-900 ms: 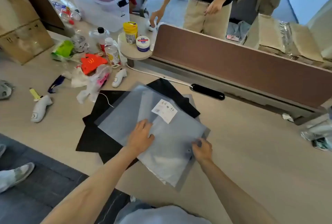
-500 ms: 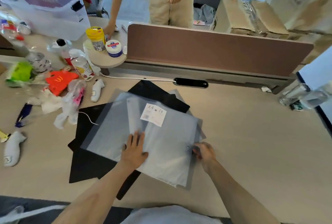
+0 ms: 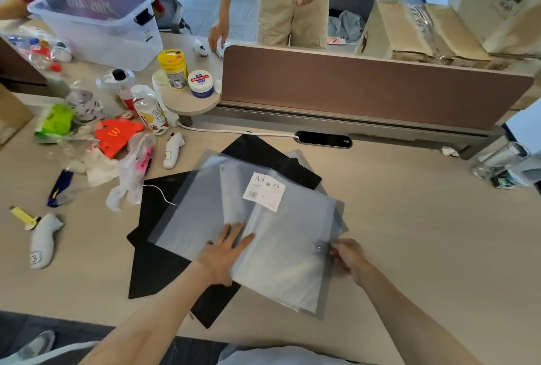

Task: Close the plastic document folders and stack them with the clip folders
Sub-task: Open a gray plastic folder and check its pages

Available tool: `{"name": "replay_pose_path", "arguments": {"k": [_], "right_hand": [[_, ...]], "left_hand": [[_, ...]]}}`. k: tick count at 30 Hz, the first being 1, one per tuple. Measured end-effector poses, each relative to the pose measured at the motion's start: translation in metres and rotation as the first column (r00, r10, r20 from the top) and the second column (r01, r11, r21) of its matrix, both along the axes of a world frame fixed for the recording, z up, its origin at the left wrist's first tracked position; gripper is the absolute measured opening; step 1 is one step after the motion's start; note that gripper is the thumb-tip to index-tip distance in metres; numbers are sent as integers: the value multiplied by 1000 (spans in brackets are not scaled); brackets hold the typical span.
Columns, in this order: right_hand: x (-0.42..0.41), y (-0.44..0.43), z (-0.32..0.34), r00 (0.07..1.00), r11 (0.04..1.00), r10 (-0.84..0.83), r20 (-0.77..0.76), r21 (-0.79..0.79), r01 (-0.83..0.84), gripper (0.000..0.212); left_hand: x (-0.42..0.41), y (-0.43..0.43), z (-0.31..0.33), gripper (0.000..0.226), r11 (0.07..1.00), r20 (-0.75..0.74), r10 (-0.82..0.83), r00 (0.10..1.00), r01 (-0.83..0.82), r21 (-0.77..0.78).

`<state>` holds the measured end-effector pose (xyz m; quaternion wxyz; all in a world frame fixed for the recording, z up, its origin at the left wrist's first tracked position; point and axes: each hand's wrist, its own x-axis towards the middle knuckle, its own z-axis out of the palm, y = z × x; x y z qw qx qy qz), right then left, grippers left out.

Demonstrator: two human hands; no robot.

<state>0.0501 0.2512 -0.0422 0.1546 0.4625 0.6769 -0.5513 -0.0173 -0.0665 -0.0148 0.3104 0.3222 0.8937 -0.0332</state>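
left hand (image 3: 223,253) flat, fingers spread, pressing translucent folder (image 3: 263,235) onto black clip folders (image 3: 155,262) mid-desk. right hand (image 3: 347,256) pinches folder's right edge beside snap button (image 3: 319,247). bare desk (image 3: 424,233) rightward.

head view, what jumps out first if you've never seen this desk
A translucent grey folder with a white A4 label lies mid-desk on black folders. The left hand presses it flat while the right hand pinches its snap edge. Bottles and wrappers clutter the far left, beside a clear bin.
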Motion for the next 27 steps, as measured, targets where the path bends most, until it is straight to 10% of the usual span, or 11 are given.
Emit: {"name": "replay_pose_path", "arguments": {"k": [12, 27], "right_hand": [[-7, -5, -10, 998, 983, 61, 9, 172, -62, 35], [-10, 17, 37, 959, 956, -148, -240, -283, 76, 17]], "left_hand": [[6, -23, 23, 79, 897, 53, 247, 968, -249, 365], [19, 89, 99, 37, 245, 343, 634, 694, -600, 761]]}}
